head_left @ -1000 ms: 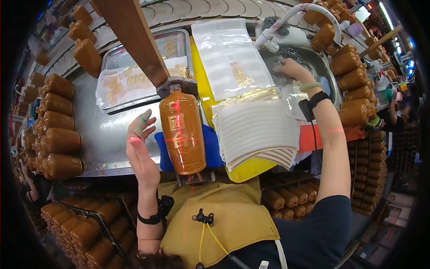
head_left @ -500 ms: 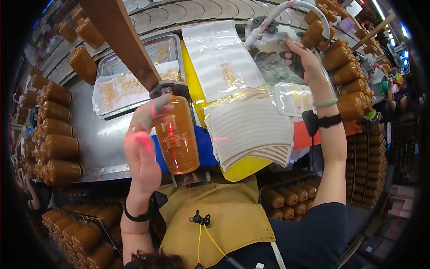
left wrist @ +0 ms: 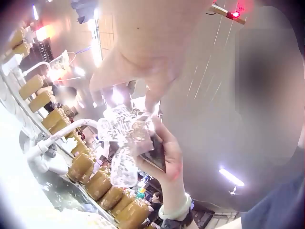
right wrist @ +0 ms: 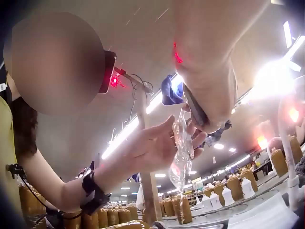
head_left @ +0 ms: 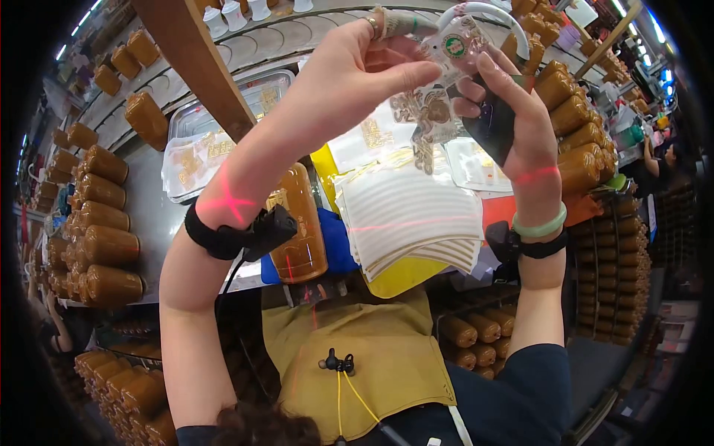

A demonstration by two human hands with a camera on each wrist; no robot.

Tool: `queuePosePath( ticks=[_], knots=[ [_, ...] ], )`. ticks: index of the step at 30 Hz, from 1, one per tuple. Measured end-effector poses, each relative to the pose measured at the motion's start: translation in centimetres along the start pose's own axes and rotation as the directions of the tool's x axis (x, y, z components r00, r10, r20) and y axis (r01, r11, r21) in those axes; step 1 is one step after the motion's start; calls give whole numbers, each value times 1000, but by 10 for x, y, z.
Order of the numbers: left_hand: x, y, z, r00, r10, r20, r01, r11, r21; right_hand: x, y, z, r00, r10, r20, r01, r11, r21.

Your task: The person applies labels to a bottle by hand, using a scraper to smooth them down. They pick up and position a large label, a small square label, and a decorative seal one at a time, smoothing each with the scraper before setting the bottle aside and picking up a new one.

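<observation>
Both hands are raised above the sink area, with a clear, wet decal film (head_left: 425,115) between them; it carries a dark ornate pattern and a green round mark. My left hand (head_left: 364,70), a pale cover on one finger, pinches the film's left side. My right hand (head_left: 513,111) grips a dark flat scraper (head_left: 489,128) and holds the film's right edge with its fingertips. In the left wrist view the film (left wrist: 125,125) glints in the light. A brown bottle (head_left: 301,223) lies on a blue support under a wooden post, partly covered by my left forearm.
A stack of white decal sheets (head_left: 409,212) lies on a yellow board (head_left: 416,279). At the left is a metal tray (head_left: 178,134) with gold-printed sheets. A white curved tap (head_left: 513,22) rises behind the hands. Brown bottles (head_left: 111,249) stand in rows on both sides.
My left hand has moved from beside the bottle up and right to the film. My right hand has lifted the film out of the sink and brought it inward.
</observation>
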State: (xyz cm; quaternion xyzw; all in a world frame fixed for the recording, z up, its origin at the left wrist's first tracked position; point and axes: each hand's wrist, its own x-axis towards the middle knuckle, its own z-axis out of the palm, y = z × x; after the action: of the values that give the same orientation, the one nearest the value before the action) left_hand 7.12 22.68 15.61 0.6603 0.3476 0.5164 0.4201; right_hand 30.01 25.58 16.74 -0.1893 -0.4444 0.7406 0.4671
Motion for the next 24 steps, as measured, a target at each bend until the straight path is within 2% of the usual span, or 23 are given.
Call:
queuePosePath(
  ticks=[2,5,6,8,9,11,13,16,18,20,22,24],
  knots=[
    [1,8,-2,998,-51,31,51,999,5,-3,1,3,1000,-18,13,18,1000,-23],
    [-6,11,3,1000,-30,-9,30,999,-37,-12,9,10,988,-150,40,153,903,-401],
    [-8,11,4,1000,-17,-24,16,997,-72,-14,14,17,982,-180,58,186,864,-467],
    [-12,15,2,997,-53,-49,51,998,-29,-16,19,20,967,-239,92,216,568,-794],
    [-12,14,1,997,-51,-57,49,998,-42,-15,24,20,966,-242,90,217,571,-792],
    [-13,14,2,997,-50,-63,47,998,-53,-13,34,19,963,-262,61,242,745,-622],
    [-16,15,5,992,-35,-119,15,986,-168,-16,30,24,969,-240,57,220,734,-643],
    [-19,17,3,992,-51,-117,31,986,-165,-20,30,28,972,-228,54,208,732,-649],
    [-20,16,3,991,-57,-124,36,985,-166,-22,27,28,980,-194,38,155,640,-752],
    [-21,16,3,989,-64,-131,41,985,-169,-22,29,27,980,-198,22,149,661,-736],
    [-22,17,4,990,-63,-129,38,981,-188,-24,27,27,981,-190,32,145,618,-773],
    [-23,19,5,989,-63,-131,38,983,-182,-25,23,30,986,-165,30,128,625,-770]
  ],
)
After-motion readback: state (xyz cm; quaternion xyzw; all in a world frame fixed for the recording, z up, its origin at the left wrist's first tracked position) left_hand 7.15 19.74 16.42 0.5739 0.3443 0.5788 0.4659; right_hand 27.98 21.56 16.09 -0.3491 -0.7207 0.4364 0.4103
